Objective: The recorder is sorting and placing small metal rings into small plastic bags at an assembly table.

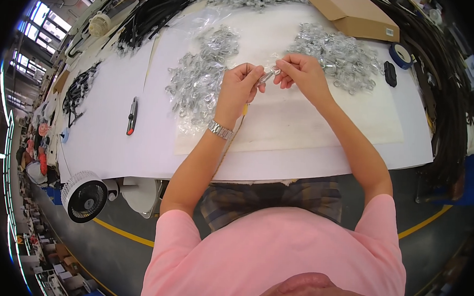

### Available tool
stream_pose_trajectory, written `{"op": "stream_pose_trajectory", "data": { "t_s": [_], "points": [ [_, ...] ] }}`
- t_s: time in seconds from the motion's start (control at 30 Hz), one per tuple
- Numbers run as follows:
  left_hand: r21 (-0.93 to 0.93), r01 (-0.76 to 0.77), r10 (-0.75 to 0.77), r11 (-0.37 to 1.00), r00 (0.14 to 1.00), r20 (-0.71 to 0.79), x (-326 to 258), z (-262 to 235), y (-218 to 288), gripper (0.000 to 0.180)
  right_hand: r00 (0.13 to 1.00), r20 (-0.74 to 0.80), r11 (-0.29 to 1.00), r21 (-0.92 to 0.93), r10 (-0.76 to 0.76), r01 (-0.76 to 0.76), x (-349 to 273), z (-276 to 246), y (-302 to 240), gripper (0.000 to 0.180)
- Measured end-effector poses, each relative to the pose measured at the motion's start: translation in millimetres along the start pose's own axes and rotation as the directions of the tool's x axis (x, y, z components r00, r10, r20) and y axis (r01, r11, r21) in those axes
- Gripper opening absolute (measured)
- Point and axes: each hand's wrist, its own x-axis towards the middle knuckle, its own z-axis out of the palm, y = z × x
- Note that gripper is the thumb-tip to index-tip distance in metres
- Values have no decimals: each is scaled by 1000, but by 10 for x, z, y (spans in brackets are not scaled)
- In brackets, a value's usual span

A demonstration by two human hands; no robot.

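Above the table my left hand (239, 89) pinches one end of a small silvery metal snap hook (271, 75). At its ring end, the thumb and fingertips of my right hand (303, 76) are closed on the same piece. Fingers partly cover the hook, so its exact shape is hard to make out. A thin brownish strip with a yellow part (244, 110) runs down beside my left forearm; whether the hand holds it I cannot tell. Piles of metal hooks in clear plastic lie on either side, one left pile (200, 74) and one right pile (335, 56).
A utility knife (132, 116) lies on the white tabletop (103, 146) to the left. Beyond the right pile are a cardboard box (356, 15), blue tape (401, 56) and a black object (390, 74). Black straps (152, 17) lie at the back. A fan (87, 196) stands at the near left edge.
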Motion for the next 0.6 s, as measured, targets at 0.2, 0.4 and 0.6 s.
{"op": "stream_pose_trajectory", "data": {
  "t_s": [0.2, 0.4, 0.6],
  "points": [
    [-156, 196, -151, 968, 954, 260, 3, -71, -50, 22, 985, -66, 977, -151, -161, 150, 15, 3, 44, 23],
    [-122, 137, -104, 983, 963, 249, -31, -36, -83, 20, 988, -147, 965, 261, 50, -10, 13, 81, 143, 29],
    [-67, 95, -79, 993, 974, 210, -55, -30, -94, 18, 993, -14, 931, 350, 117, -104, -69, 172, 70, 34]
  ]
}}
